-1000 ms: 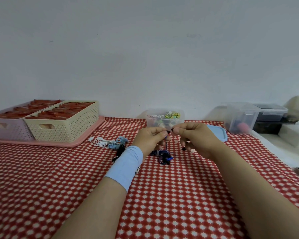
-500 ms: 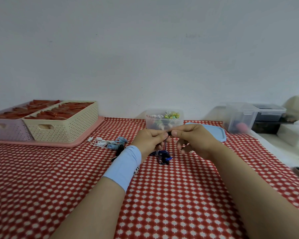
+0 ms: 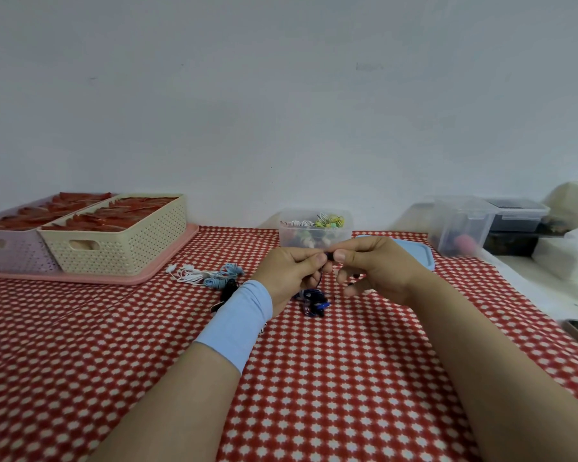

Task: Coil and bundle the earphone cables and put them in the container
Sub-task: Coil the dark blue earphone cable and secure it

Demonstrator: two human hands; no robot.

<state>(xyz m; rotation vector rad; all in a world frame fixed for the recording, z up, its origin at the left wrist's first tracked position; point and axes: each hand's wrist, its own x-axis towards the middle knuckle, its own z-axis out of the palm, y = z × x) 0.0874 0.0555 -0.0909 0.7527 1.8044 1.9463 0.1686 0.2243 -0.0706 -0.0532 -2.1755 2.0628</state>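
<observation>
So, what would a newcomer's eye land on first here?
Both hands meet mid-table, the left hand and right hand pinching a dark earphone cable between them. Just behind stands the clear container holding coloured bundles. Left of them, white and blue cables lie loose on the red checked cloth.

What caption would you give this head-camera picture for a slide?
Left hand and right hand pinch a dark earphone cable above a red checked tablecloth, near a clear container of coiled earphones.
</observation>
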